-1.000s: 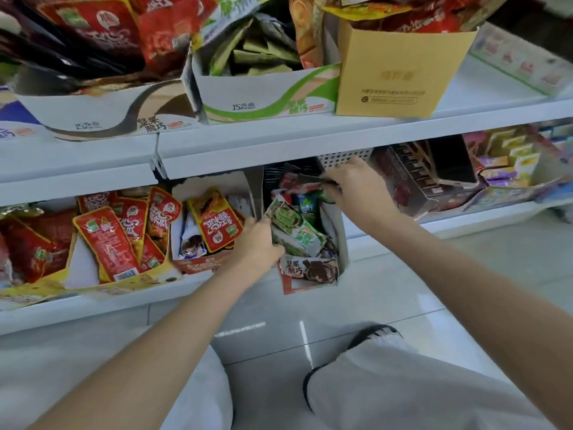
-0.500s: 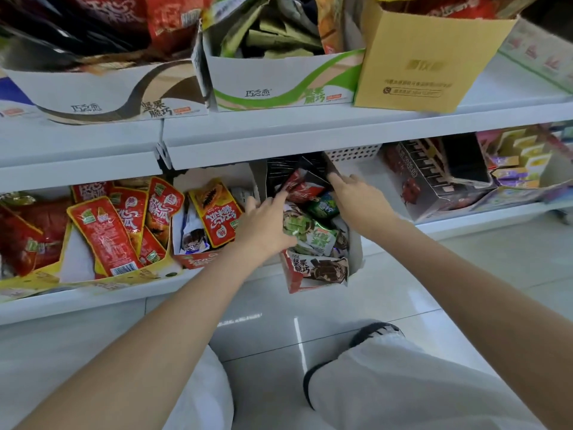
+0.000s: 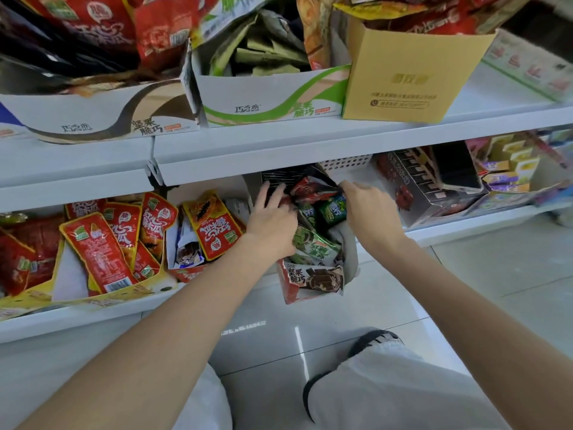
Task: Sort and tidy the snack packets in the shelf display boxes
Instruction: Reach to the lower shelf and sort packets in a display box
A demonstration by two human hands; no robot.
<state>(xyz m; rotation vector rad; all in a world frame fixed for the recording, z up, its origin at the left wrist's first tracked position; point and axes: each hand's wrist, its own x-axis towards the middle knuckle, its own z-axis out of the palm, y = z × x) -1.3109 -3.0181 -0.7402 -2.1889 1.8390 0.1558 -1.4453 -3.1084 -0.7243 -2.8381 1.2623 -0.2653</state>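
the left hand [image 3: 273, 220] lay inside the torn box [image 3: 313, 282] on the lower shelf [image 3: 465, 229], its fingers straight and spread, pressing down on the packets at the box's left side. it gripped nothing. the right hand [image 3: 370, 209] was at the box's right side, fingers curled down toward the packets; whether they pinched one could not be told, since the fingertips were hidden behind the hand.

between the two hands, in the box, sat a red packet [image 3: 313, 189] at the back and green packets [image 3: 316, 243] nearer the front, lying tilted and jumbled. the box's front edge hung out past the shelf lip.

just left of the box stood a red carton [image 3: 189, 271] with a yellow-edged red packet [image 3: 214, 231] leaning in it. further left of the box, a yellow tray [image 3: 77, 297] held long red packets [image 3: 99, 252]. right of the box was a dark carton [image 3: 418, 193]. above the box, on the upper shelf [image 3: 279, 144], stood a green-striped carton [image 3: 269, 100] and a yellow carton [image 3: 409, 76].
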